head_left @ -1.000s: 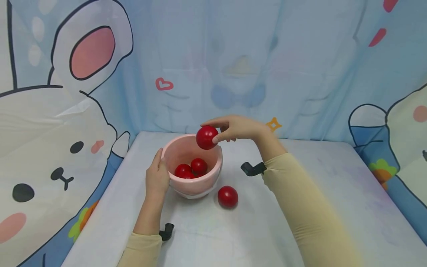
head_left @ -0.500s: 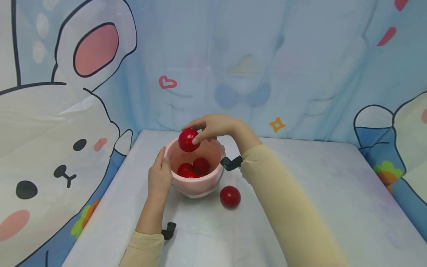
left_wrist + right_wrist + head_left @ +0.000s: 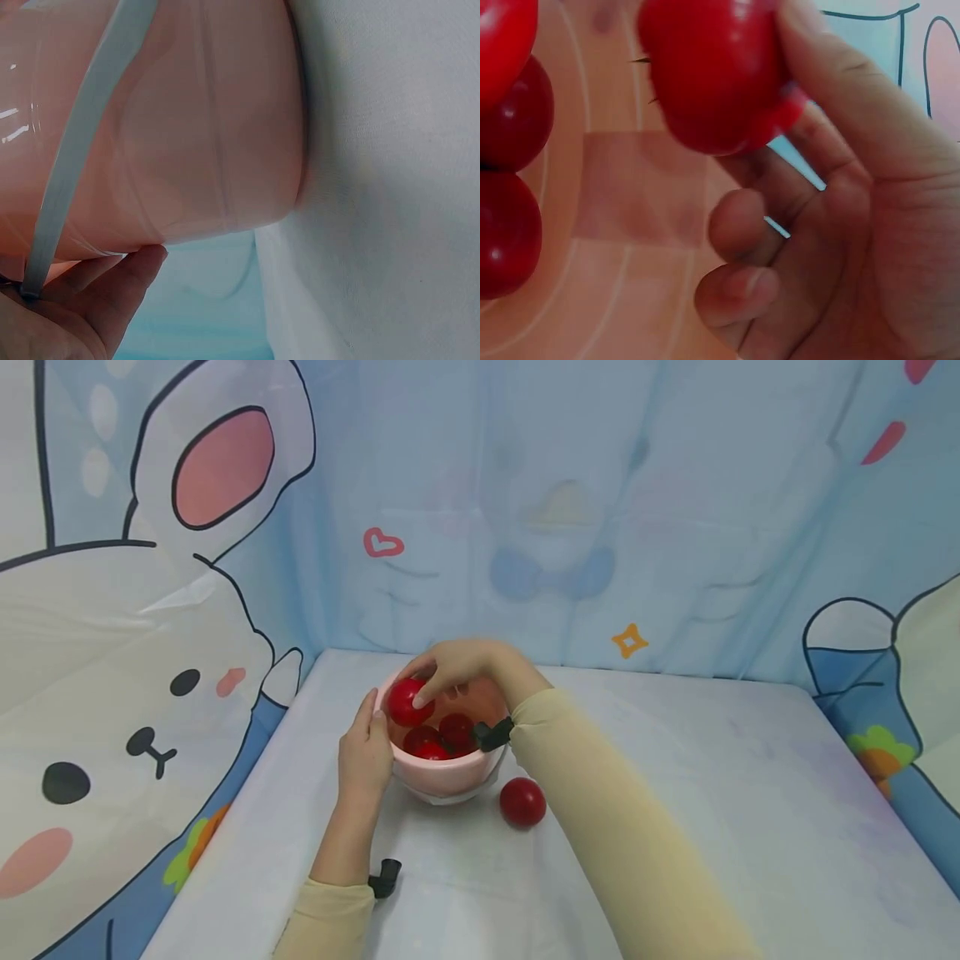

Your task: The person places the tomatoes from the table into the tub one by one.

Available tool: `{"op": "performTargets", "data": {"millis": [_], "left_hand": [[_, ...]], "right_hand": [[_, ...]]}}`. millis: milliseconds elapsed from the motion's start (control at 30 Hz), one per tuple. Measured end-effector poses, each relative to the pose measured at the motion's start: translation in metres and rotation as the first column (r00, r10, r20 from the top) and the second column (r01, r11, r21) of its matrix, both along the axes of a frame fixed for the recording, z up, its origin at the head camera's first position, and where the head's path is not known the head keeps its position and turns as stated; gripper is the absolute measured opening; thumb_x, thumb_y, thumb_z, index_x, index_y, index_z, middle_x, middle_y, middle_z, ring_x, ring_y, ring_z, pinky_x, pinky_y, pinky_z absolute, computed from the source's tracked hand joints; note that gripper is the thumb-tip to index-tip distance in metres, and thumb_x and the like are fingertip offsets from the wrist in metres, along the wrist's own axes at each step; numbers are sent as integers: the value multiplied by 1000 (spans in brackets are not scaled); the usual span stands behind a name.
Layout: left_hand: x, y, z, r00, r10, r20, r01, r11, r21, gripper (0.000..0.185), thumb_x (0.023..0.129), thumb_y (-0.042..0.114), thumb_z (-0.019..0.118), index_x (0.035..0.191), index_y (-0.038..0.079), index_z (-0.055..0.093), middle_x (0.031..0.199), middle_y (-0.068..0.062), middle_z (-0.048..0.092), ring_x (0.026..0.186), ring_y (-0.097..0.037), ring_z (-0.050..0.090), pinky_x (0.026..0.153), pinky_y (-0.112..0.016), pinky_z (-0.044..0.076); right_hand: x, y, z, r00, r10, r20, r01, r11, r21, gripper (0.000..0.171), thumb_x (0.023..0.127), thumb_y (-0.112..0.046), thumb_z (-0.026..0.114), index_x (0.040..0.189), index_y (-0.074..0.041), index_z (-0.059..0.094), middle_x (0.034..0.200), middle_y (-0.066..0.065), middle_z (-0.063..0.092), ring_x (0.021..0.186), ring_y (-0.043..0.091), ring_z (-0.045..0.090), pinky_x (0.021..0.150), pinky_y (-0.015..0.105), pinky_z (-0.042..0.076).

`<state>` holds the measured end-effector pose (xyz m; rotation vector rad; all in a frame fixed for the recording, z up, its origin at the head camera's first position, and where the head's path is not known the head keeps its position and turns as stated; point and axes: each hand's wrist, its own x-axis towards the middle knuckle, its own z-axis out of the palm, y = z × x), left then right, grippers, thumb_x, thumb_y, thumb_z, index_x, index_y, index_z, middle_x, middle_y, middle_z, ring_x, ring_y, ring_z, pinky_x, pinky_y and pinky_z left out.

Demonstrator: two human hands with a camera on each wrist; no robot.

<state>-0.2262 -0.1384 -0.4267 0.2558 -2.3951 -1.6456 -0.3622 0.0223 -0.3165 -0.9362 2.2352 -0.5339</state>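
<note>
In the head view, my right hand (image 3: 467,663) reaches over the far rim of a pink bucket (image 3: 448,777) and pinches a red tomato (image 3: 408,703) between thumb and fingers, inside the bucket's left part. The right wrist view shows the held tomato (image 3: 716,75) with dark pointed sepals; two of the other fingers are curled free of it. Several tomatoes (image 3: 456,730) lie at the bucket's bottom. My left hand (image 3: 365,762) holds the bucket's left side near the rim. The left wrist view shows its fingers against the wall, beside a pale strap-like handle (image 3: 71,165).
One more tomato (image 3: 522,802) lies on the white-covered table (image 3: 675,793), just right of the bucket. A blue cartoon-print curtain (image 3: 450,460) hangs behind and along both sides of the table. A black wrist mount (image 3: 492,735) on my right arm overlaps the bucket's right rim.
My right hand has carried the tomato leftward and then down into the bucket. The left hand keeps its hold on the bucket. The whole view has shifted slightly.
</note>
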Motion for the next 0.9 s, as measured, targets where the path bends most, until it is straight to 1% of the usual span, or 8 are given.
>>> {"op": "performTargets", "data": {"millis": [100,233,300,400,500,600,733,900], "left_hand": [[-1,0,0,1000,-3,-8,3,1000,-7,52,105,42,37,156,37,27,160,6,35,146,-23,38,107,-45,46],[-1,0,0,1000,0,-10,0,1000,-10,52,105,42,37,155,37,28,159,7,36,146,-22,38,107,-44,47],[-1,1,1,1000,3,-10,-3,1000,-9,52,105,42,38,155,38,28,159,7,36,146,-21,37,107,-44,47],[-1,1,2,1000,5,-10,-5,1000,-8,52,105,42,37,155,38,27,159,8,35,147,-21,36,109,-44,45],[-1,1,2,1000,8,-11,-8,1000,-12,52,105,42,37,155,38,28,159,7,36,147,-21,37,110,-45,44],[-1,1,2,1000,8,-9,-8,1000,-14,52,105,41,37,155,37,28,159,6,36,146,-21,37,110,-46,43],[-1,0,2,1000,7,-7,-7,1000,-17,51,105,41,35,155,36,29,159,5,37,147,-21,37,112,-47,42],[0,-1,2,1000,3,4,-3,1000,-8,50,105,41,34,155,37,29,159,5,36,146,-22,37,111,-47,42]], "right_hand": [[1,-2,-2,1000,-12,26,12,1000,23,55,82,-40,77,134,-39,58,116,-1,63,98,26,60,80,43,58],[3,-5,-5,996,-46,82,41,997,60,57,79,-38,81,130,-46,58,127,-5,57,118,22,52,90,48,57],[4,-7,-6,992,-54,114,46,996,71,55,78,-36,82,127,-48,59,129,-4,57,121,23,50,92,49,56],[4,-9,-7,985,-58,162,46,996,75,55,78,-31,82,126,-47,60,130,-3,56,122,24,49,94,50,55],[5,-10,-8,977,-57,204,44,997,69,57,79,-25,81,128,-46,60,130,-2,56,121,26,52,96,52,54],[5,-9,-9,976,-42,213,29,997,66,57,82,-22,79,130,-45,59,131,-2,56,119,27,54,96,53,54],[4,-7,-10,982,-33,188,21,998,66,53,87,-21,74,133,-42,58,133,-2,55,116,27,55,95,53,54],[2,-5,-11,988,-61,139,53,997,64,52,90,-23,71,137,-38,56,135,-3,56,116,27,55,94,50,55]]}}
